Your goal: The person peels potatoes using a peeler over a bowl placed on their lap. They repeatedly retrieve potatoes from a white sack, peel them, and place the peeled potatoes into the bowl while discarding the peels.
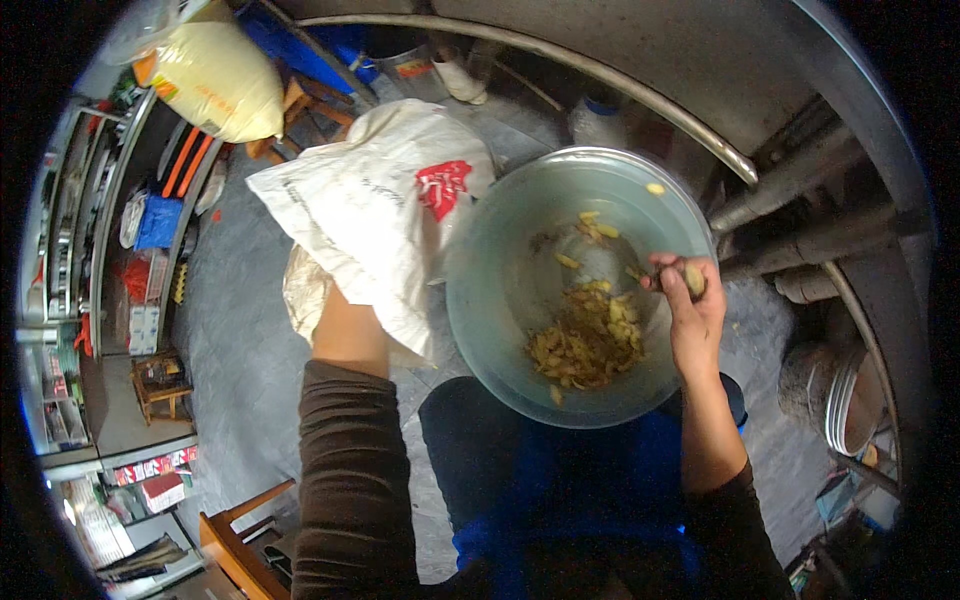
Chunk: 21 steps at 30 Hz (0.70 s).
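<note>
A large round metal basin stands before my knees, with brownish and yellow peelings lying inside it. My right hand is over the basin's right side, its fingers closed around a small roundish object, pale on one side, perhaps a potato. Something dark, too small to name, shows between the fingertips. To the left of the basin is a white woven sack with red print and dark writing. My left forearm reaches into or under this sack, and the hand itself is hidden by it.
A filled yellow sack rests on a wooden stool at the upper left. Loaded shelves run along the left. A curved metal bar and thick pipes border the basin at the top and right. Stacked buckets stand at the right.
</note>
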Each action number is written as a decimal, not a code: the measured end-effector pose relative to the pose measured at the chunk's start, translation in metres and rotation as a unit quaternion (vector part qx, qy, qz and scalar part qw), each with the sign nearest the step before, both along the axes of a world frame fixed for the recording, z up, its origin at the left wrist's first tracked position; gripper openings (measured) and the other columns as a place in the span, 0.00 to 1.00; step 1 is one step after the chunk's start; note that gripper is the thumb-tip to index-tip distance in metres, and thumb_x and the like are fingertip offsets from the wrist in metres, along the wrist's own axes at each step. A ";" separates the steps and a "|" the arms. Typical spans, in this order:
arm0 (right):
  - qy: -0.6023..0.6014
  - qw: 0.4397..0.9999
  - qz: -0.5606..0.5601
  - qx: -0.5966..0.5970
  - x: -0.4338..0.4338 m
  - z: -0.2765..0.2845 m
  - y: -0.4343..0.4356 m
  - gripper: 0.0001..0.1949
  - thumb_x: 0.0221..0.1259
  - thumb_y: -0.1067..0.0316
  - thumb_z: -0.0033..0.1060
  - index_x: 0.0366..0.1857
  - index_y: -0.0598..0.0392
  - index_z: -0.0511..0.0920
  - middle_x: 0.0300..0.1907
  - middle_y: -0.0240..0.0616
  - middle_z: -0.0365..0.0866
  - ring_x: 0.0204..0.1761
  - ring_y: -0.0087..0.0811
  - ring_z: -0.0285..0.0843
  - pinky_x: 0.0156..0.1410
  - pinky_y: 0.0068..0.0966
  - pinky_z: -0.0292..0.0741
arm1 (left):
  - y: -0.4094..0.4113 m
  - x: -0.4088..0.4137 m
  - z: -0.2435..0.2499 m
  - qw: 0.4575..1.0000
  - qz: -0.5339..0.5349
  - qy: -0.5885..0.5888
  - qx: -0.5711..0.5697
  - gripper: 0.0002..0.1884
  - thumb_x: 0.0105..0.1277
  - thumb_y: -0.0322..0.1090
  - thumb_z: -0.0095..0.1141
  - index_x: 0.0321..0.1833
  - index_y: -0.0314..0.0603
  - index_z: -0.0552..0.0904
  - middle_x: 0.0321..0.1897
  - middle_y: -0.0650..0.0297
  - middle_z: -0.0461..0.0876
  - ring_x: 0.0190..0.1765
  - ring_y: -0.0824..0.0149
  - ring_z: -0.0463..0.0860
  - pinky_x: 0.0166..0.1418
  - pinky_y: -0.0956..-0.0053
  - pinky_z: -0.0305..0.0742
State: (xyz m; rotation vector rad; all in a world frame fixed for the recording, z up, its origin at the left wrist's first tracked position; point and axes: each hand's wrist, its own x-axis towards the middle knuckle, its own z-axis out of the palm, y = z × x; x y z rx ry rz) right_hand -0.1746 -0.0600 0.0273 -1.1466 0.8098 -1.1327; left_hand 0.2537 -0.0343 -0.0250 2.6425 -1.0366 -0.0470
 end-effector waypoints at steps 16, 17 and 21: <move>0.021 0.997 0.056 0.055 -0.003 -0.006 0.012 0.03 0.68 0.71 0.51 0.37 0.57 0.70 0.42 0.40 0.80 0.36 0.26 0.78 0.44 0.23 0.73 | 0.139 -0.111 0.134 0.407 0.004 0.718 -0.564 0.23 0.63 0.26 0.49 0.62 0.49 0.70 0.52 0.57 0.76 0.44 0.61 0.78 0.47 0.64 0.78; 0.016 0.996 0.069 0.050 -0.001 -0.004 0.017 0.03 0.68 0.72 0.51 0.38 0.57 0.71 0.41 0.39 0.80 0.36 0.26 0.79 0.44 0.23 0.74 | 0.147 -0.131 0.141 0.411 -0.011 0.724 -0.555 0.22 0.64 0.28 0.51 0.63 0.50 0.70 0.52 0.57 0.75 0.42 0.62 0.77 0.46 0.65 0.77; 0.070 0.989 0.128 0.007 0.003 0.000 0.035 0.03 0.64 0.75 0.54 0.39 0.58 0.75 0.42 0.36 0.81 0.41 0.28 0.79 0.50 0.23 0.74 | 0.150 -0.202 0.138 0.435 -0.018 0.755 -0.490 0.23 0.67 0.35 0.53 0.64 0.47 0.68 0.52 0.57 0.75 0.40 0.63 0.77 0.42 0.66 0.77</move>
